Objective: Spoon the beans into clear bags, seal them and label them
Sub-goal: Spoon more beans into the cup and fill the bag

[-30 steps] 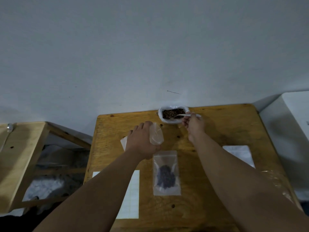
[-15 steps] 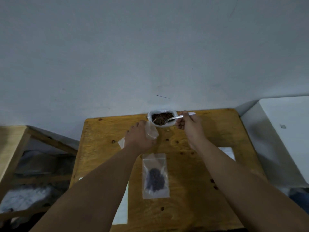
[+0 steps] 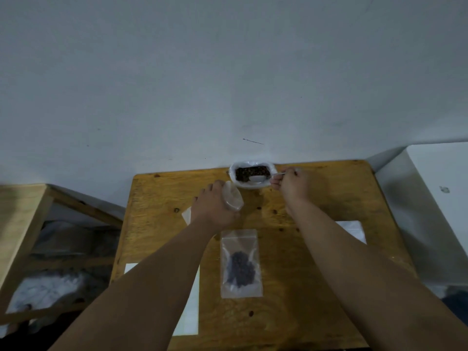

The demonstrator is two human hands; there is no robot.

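A white bowl (image 3: 237, 182) of dark beans (image 3: 247, 171) stands at the far edge of the wooden table (image 3: 326, 198). My right hand (image 3: 293, 186) grips a spoon (image 3: 260, 178) whose pale bowl lies in the beans. My left hand (image 3: 214, 207) holds an open clear bag (image 3: 233, 198) upright just left of the white bowl. A clear bag with dark beans inside (image 3: 240, 264) lies flat in the middle of the table, between my forearms.
A white label sheet (image 3: 188, 312) lies at the table's front left, partly under my left forearm. Another white sheet (image 3: 353, 230) lies at the right. A wooden frame (image 3: 30, 211) stands left of the table, a white block (image 3: 440, 198) to its right. The wall rises directly behind.
The spoon has dipped into the beans, its bowl now lying in them. My left hand keeps hold of the clear bag beside the white bowl. The camera has shifted slightly.
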